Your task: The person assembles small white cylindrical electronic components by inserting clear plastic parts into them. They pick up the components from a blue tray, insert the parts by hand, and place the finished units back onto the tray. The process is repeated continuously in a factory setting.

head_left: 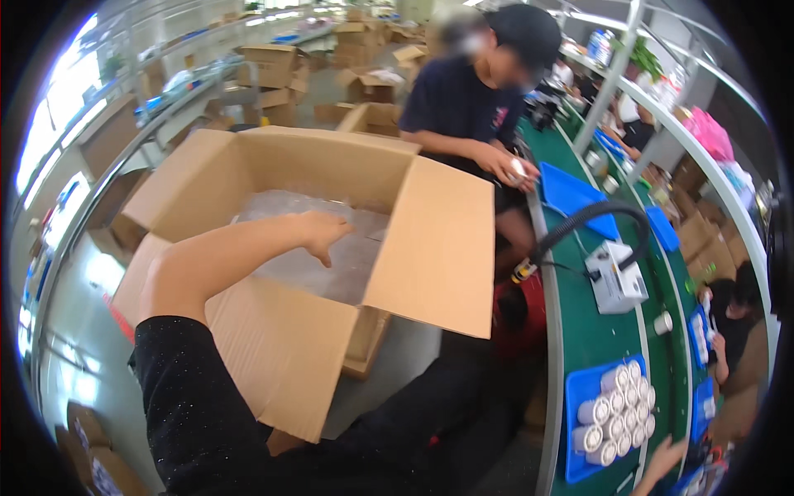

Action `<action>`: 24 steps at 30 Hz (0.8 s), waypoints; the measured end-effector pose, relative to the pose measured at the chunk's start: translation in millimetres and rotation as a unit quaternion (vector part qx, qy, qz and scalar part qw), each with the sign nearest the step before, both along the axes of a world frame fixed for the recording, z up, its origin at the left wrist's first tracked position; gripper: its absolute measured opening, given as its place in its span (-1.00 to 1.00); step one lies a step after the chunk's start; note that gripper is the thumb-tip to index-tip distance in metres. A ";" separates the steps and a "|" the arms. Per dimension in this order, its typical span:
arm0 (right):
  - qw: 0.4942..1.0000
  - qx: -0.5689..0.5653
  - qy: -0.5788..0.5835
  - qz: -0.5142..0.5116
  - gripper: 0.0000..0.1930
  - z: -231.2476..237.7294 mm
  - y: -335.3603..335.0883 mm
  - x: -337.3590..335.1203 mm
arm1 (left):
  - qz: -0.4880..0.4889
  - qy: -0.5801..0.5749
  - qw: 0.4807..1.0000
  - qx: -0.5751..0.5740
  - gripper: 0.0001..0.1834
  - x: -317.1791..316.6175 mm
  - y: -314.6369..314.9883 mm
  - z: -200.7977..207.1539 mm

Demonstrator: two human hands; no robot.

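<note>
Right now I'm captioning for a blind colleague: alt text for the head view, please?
The person's bare left hand is over an open brown cardboard box with clear plastic sheeting inside. Their bare right hand is near a rectangular blue tray of white cylinders on a green workbench.

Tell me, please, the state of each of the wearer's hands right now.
Left hand: open, nothing visible in it, over the cardboard box.
Right hand: open, nothing visible in it, near the blue tray.
</note>
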State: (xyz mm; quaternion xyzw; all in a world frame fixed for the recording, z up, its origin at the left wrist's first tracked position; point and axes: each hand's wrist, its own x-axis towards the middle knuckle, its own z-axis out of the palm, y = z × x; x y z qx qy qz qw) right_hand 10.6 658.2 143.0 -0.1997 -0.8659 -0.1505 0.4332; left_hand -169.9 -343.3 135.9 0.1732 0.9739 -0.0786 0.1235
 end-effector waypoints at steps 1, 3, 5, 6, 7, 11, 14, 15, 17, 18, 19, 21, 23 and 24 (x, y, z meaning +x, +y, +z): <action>0.970 -0.198 -0.045 0.134 -0.52 -3.7 -47.7 -23.3 | -0.014 0.010 1.000 0.008 -0.10 -8.9 -1.2 -14.6; 0.921 -0.258 -0.125 0.266 -0.49 38.4 -214.0 -34.2 | -0.032 -0.017 0.997 0.075 -0.23 -24.4 -28.9 -61.5; 0.896 -0.222 -0.214 0.320 -0.52 49.7 -284.8 -45.5 | -0.020 -0.045 0.993 0.105 -0.33 -32.0 -37.1 -81.2; 0.889 -0.164 -0.265 0.336 -0.50 47.1 -296.1 -45.1 | 0.003 -0.029 0.994 0.105 -0.33 -22.0 -22.0 -63.6; 0.885 -0.123 -0.291 0.341 -0.48 50.7 -309.6 -45.3 | 0.049 -0.031 0.993 0.102 -0.31 -12.6 10.0 -35.0; 0.882 -0.049 -0.376 0.279 -0.35 46.6 -340.8 -53.1 | 0.081 -0.010 0.992 0.098 -0.33 14.6 11.5 23.6; 0.886 -0.032 -0.399 0.232 -0.35 38.6 -334.7 -55.0 | 0.081 0.003 0.987 0.139 -0.33 53.7 39.4 88.4; 0.890 -0.027 -0.400 0.216 -0.36 38.6 -335.0 -53.2 | 0.071 0.045 0.981 0.177 -0.34 64.4 41.7 92.2; 0.895 -0.024 -0.400 0.196 -0.39 40.0 -335.8 -47.2 | 0.058 0.095 0.965 0.235 -0.37 95.9 58.9 113.3; 0.898 -0.025 -0.394 0.195 -0.39 43.6 -337.7 -44.3 | 0.056 0.110 0.959 0.254 -0.39 116.9 71.3 132.5; 0.901 -0.027 -0.385 0.200 -0.40 47.5 -340.9 -42.2 | 0.061 0.146 0.953 0.259 -0.37 143.0 70.6 139.5; 0.927 -0.060 -0.282 0.241 -0.42 58.6 -366.7 -42.4 | 0.023 0.208 0.933 0.291 -0.38 218.8 60.7 148.9; 0.906 -0.213 -0.218 0.295 -0.45 61.5 -391.4 -40.9 | 0.027 0.131 0.929 0.345 -0.44 258.8 108.4 182.6; 0.851 -0.383 -0.156 0.324 -0.49 51.6 -393.1 -25.5 | 0.056 0.056 0.920 0.383 -0.34 266.2 128.6 180.4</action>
